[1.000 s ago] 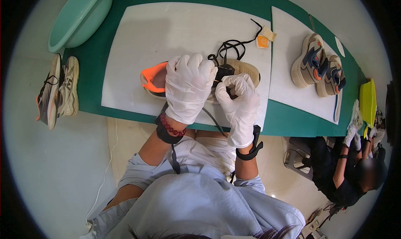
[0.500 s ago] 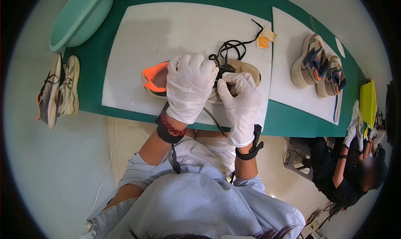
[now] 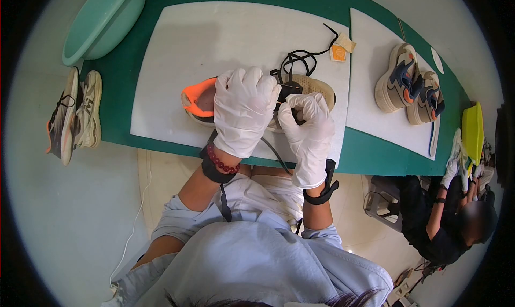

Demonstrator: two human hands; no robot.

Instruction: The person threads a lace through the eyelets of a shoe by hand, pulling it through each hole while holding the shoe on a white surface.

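A sneaker (image 3: 314,87) with a beige mesh toe and an orange heel collar (image 3: 198,100) lies sideways on a white mat (image 3: 177,49). My left hand (image 3: 247,111), in a white glove, is closed over the middle of the sneaker, its fingertips hidden underneath. Just right of it, my gloved right hand (image 3: 308,124) pinches at the lacing area; the black shoelace there is mostly covered by the fingers. One loose length of the black shoelace (image 3: 300,57) loops across the mat beyond the shoe. Another lace end (image 3: 276,154) hangs over the near table edge.
Two sneakers (image 3: 88,108) stand at the left table end, beside a green basin (image 3: 102,25). Another pair (image 3: 397,79) sits on a second white mat at right. An orange-and-cream packet (image 3: 339,52) lies near the laces. A person (image 3: 442,216) works at the far right by a yellow container (image 3: 472,132).
Both hands stay at the same places on the sneaker. The right hand's fingers have shifted very slightly.
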